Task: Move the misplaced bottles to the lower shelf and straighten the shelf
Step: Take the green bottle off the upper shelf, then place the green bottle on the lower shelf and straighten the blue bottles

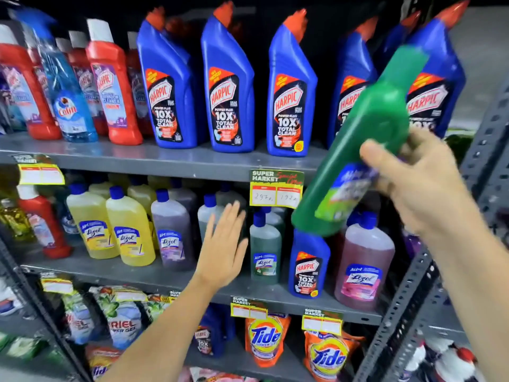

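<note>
harpic lettering, with "10x total clean" beneath it, runs across the row of blue harpic bottles (170, 86) on the upper shelf (165, 161), their red caps leaning rightward; left of them stand red harpic bathroom cleaner bottles (113, 86) and a pale blue colin spray bottle (68, 106). the right hand (418, 180) is closed around a green bottle (358, 142), which is blurred and held tilted in the air in front of both shelves, cap up to the right, base just above a small blue harpic bottle (308, 263) on the lower shelf (137, 274). its label cannot be read. the left hand (223, 244) is spread flat, fingers together, holding nothing, in front of lizol bottles (129, 230) in yellow, purple, green and pink. a red harpic bottle (41, 221) stands at that shelf's left end. a yellow price tag (275, 188) headed "super market" hangs from the upper shelf edge. below lie tide pouches (265, 337) and ariel pouches (121, 318). the racking is grey metal with perforated uprights (413, 285).
</note>
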Available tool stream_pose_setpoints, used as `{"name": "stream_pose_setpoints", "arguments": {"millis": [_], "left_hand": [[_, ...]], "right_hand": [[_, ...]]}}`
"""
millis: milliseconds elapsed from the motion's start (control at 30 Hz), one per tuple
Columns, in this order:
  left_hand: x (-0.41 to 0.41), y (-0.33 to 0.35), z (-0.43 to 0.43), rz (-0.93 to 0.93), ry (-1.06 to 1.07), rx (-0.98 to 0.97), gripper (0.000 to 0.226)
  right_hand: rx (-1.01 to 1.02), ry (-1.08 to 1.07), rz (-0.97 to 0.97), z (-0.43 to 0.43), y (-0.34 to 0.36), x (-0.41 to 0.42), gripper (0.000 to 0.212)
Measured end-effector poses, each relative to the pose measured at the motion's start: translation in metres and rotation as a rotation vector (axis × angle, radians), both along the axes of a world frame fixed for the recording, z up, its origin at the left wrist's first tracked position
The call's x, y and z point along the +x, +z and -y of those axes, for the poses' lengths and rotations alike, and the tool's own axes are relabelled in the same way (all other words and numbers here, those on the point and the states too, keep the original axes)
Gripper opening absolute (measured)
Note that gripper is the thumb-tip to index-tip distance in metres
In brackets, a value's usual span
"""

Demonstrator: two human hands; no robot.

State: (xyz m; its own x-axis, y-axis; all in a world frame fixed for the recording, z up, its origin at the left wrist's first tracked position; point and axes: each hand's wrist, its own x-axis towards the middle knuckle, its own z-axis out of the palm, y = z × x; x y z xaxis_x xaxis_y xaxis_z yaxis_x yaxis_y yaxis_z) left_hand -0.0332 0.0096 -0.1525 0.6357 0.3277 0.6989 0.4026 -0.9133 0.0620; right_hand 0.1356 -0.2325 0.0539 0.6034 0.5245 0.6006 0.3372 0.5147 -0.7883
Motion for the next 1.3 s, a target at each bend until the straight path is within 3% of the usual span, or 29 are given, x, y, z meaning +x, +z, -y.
{"name": "stream_pose_setpoints", "arguments": {"millis": [167, 300, 533, 800, 1100, 1167, 1300], "left_hand": [[-0.023, -0.085, -0.011, -0.284, 0.009, -0.147, 0.056], [-0.023, -0.124, -0.018, -0.428, -0.026, -0.221, 0.056], [-0.024, -0.164, -0.026, -0.648, 0.017, -0.288, 0.063], [-0.028, -0.184, -0.03, -0.644, 0.031, -0.274, 0.067], [-0.028, -0.188, -0.028, -0.597, 0.032, -0.263, 0.069], [-0.028, -0.189, -0.027, -0.589, 0.04, -0.261, 0.071], [-0.027, -0.188, -0.029, -0.574, 0.036, -0.263, 0.069]], "right_hand": [[-0.209, -0.01, -0.067, -0.032, -0.115, -0.023, 0.063], [-0.357, -0.098, -0.059, -0.079, -0.197, -0.028, 0.065], [-0.435, -0.241, -0.089, -0.141, -0.259, -0.032, 0.068], [-0.489, -0.337, 0.121, -0.16, -0.293, -0.032, 0.076], [-0.589, -0.264, 0.092, -0.143, -0.297, -0.045, 0.102], [-0.55, -0.296, 0.038, -0.124, -0.303, -0.054, 0.095], [-0.374, -0.584, 0.083, -0.079, -0.316, -0.043, 0.052]]}}
